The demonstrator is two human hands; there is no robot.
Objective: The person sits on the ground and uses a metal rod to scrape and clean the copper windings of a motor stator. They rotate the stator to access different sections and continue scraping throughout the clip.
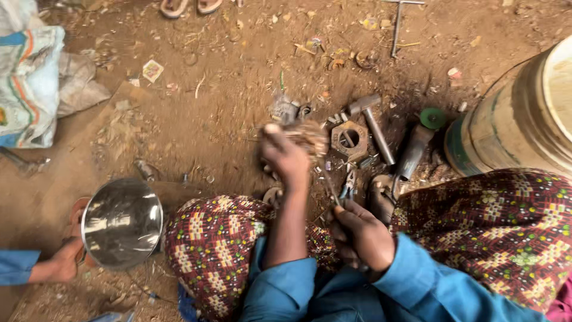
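Head view looks down on bare earth, and your biggest neighbours are packages: a round drum (524, 119) with pale sides and a green band, cut off at the right edge, and a white woven sack (27, 83) with orange and blue stripes at the left edge. A shiny metal bowl (122, 223) sits lower left, steadied by another person's hand (62, 262). A hammer (374, 122) lies beside a hexagonal nut (349, 138) just past your hands. Your left hand (286, 158) is closed round a blurred brownish lump (307, 137); you can't tell what it is. Your right hand (360, 235) grips a thin metal rod (331, 188) that slants up toward that lump, its tip hard to make out.
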